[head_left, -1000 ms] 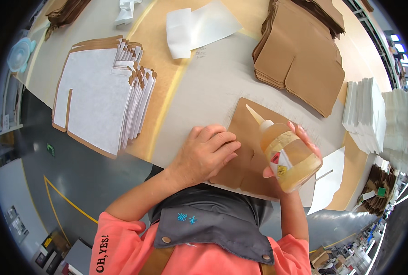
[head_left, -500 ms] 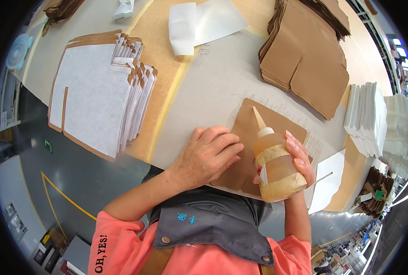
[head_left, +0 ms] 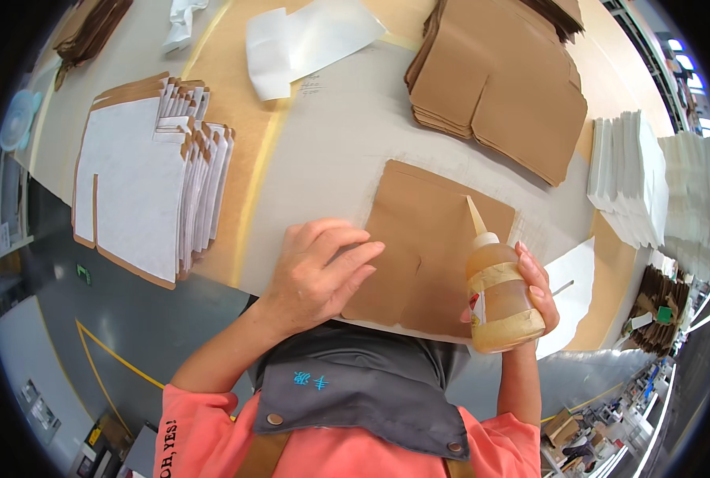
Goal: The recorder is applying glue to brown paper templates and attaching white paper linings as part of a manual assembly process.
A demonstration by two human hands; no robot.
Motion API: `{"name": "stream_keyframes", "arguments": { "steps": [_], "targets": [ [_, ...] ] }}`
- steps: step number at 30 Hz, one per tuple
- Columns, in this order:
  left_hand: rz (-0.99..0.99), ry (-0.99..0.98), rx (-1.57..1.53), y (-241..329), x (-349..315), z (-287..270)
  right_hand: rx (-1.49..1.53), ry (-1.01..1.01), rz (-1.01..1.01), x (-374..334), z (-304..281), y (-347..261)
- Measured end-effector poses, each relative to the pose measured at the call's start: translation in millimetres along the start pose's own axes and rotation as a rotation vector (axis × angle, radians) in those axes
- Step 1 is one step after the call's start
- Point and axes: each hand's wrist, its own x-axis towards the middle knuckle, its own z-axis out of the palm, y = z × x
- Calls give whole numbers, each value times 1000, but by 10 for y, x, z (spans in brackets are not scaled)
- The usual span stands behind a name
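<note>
My right hand point(head_left: 537, 291) is wrapped round a squeeze bottle point(head_left: 502, 299) with a long pointed nozzle, pale tape bands and amber liquid inside. The nozzle tip lies over the far right part of a brown sheet point(head_left: 419, 231), which rests at the table's near edge; I cannot tell if it touches. My left hand point(head_left: 323, 267) hovers by the sheet's left side, fingers apart and holding nothing. A short slit shows in the middle of the sheet.
Stacked brown cut pieces point(head_left: 522, 95) lie at the far right. White-faced pieces with brown edges point(head_left: 132, 175) are piled on the left. White sheets point(head_left: 315, 40) lie at the back, a white slotted piece point(head_left: 570, 295) right of the bottle, and white stacks point(head_left: 627, 179) farther right.
The bottle's nozzle has moved from the sheet's far left corner to its far right part. My left hand has drawn back leftward off the sheet, its fingers spreading. The view has shifted slightly.
</note>
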Motion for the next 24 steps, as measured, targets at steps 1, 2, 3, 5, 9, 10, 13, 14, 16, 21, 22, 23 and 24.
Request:
{"name": "stream_keyframes", "arguments": {
  "steps": [1, 2, 3, 5, 9, 10, 13, 14, 16, 21, 22, 23, 24],
  "targets": [
    [-8, 0, 5, -8, -7, 9, -11, 13, 19, -16, -29, -8],
    [-16, -1, 10, -15, -11, 17, -19, 15, 24, -37, -61, -6],
    [-8, -4, 4, -19, -12, 19, -24, 20, 33, -60, -91, -2],
    [-23, 7, 28, -17, -13, 28, -38, 28, 46, -123, -146, 13],
    [-18, -15, 63, -9, -10, 24, -67, 104, 82, -243, -228, 45],
    [-21, -16, 66, -5, -6, 19, -79, 132, 92, -264, -251, 51],
    [-19, -20, 66, 1, -2, 17, -45, 171, 177, -438, -328, 107],
    [-18, -17, 65, 2, 0, 18, -47, 174, 182, -450, -344, 109],
    [-11, -18, 64, -6, -4, 21, -23, 197, 253, -462, -369, 113],
    [0, -21, 75, -6, -10, 24, -14, 275, 402, -494, -378, 60],
    [-1, -19, 83, -1, -10, 24, 12, 305, 444, -507, -378, 46],
    [-1, -17, 90, 2, -11, 25, 13, 307, 447, -531, -379, 31],
    [0, -19, 91, 3, -11, 28, 41, 335, 469, -562, -382, 9]
  ]
}}
